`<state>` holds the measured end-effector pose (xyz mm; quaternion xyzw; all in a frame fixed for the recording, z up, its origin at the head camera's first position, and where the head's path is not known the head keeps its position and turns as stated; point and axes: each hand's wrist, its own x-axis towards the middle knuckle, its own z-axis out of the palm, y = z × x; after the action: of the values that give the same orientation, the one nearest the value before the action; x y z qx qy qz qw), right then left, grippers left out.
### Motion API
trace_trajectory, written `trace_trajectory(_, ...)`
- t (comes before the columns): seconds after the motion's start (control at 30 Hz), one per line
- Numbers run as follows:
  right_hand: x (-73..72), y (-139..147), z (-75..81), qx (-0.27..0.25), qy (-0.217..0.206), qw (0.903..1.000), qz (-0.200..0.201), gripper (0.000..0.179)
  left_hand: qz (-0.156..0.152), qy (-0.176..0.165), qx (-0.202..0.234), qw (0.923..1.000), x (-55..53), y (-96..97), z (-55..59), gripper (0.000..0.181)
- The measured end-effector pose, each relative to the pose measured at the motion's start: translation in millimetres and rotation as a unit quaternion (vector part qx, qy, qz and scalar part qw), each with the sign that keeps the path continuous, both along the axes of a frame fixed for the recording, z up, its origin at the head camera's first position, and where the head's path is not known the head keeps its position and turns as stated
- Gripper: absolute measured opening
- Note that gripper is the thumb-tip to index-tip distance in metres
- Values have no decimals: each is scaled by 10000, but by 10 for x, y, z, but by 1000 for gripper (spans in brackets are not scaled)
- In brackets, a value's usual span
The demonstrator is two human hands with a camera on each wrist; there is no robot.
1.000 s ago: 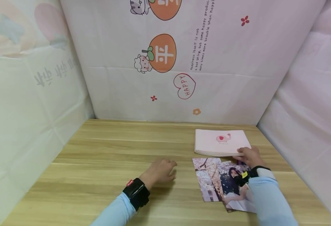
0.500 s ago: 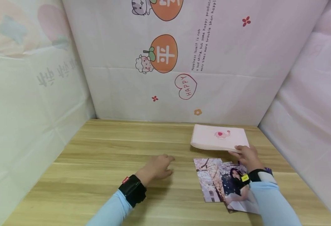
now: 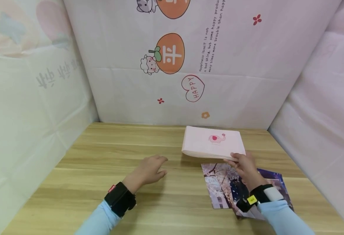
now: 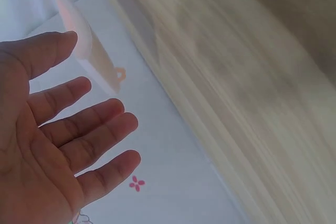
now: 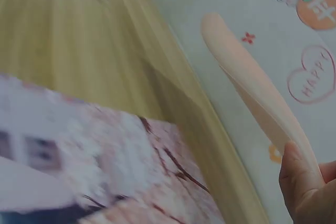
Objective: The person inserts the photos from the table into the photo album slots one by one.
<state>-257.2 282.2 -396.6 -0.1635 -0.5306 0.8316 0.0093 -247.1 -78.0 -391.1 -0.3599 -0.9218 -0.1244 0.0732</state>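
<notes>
Over the far part of the table [image 3: 124, 143], right of its middle, the booklet [image 3: 198, 141] is held up by the right hand [image 3: 243, 168]. Its long axis is laid roughly along the far edge, with the elephant on the cover turned upward. By its near right corner it is pinched between the right thumb and fingers; which digit is pressed to the cover cannot be told for certain. The opposite short end is pointed to the left and left unsupported, and a shadow is cast on the wood beneath.

From the left hand [image 3: 146, 171], the booklet is found to the right and toward the far edge, its free left end being the part nearest those fingers. A gap is left between them. The right hand is thus the nearer, being in contact.

In the left wrist view, the left fingers [image 4: 113, 132] are seen spread and slightly bent, the thumb held well off them, with nothing grasped. The left forearm is angled in from the near edge toward the far right corner; the right one is slanted in from the near right corner, leftward and away. Beneath the right hand and wrist, toward the right edge, overlapping photos [image 3: 219, 187] are partly covered from view.
</notes>
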Motion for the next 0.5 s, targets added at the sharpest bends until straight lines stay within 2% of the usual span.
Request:
trace_trajectory(0.23,215,-321,-160,-21,159,9998,73,64,351,-164,177,9991,104,-395,-101,44)
trace_trajectory(0.37,371,-466,-219,-54,71,9998,186,64,444,8,241,9987,165,-577,-121,42)
trace_trajectory(0.5,495,-594,-292,-101,64,9997,210,64,517,118,220,9984,217,-679,-141,41)
